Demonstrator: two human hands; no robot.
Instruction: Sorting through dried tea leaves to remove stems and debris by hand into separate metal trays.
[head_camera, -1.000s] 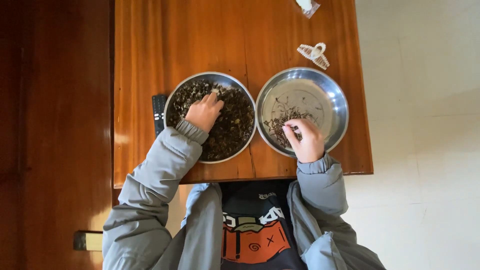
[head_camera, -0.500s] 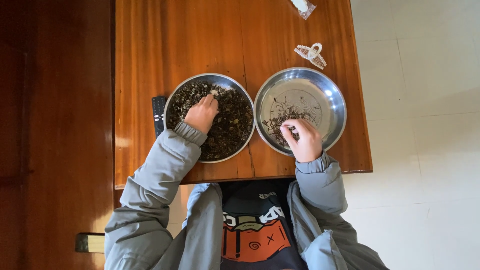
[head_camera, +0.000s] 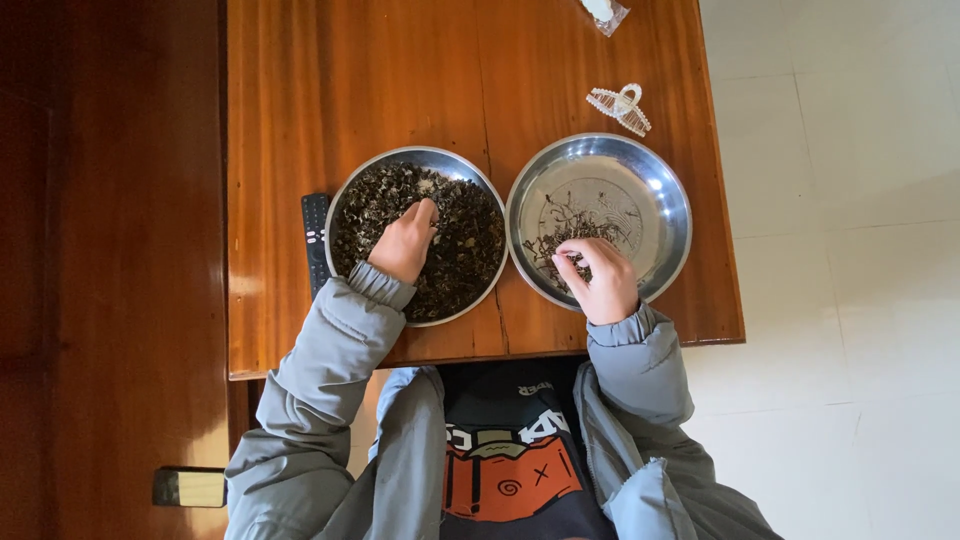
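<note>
- The right hand (head_camera: 600, 285) rests over the near rim of the right bowl (head_camera: 655, 170), fingers curled together, their tips pinched on a few dark leaves.
- The left hand (head_camera: 403, 245) lies in the left bowl (head_camera: 345, 200), fingers close together and pressed flat into the heap; whether they grip anything, I cannot tell.
- Both arms wear grey sleeves (head_camera: 330, 350) that cross the table's near edge.
- The left bowl is steel and nearly full of dark dried leaves (head_camera: 465, 240).
- The right bowl, also steel, stands just beside it, almost touching, and holds only a small scatter of leaves (head_camera: 565, 225) near the right hand's fingertips; most of its bottom is bare metal.
- A black remote (head_camera: 315, 235) lies just left of the left bowl.
- Both bowls stand on a brown wooden table (head_camera: 350, 80).
- Farther off, a pale hair claw (head_camera: 620, 108) lies beyond the right bowl.
- At the far edge is a small clear packet (head_camera: 605, 12).
</note>
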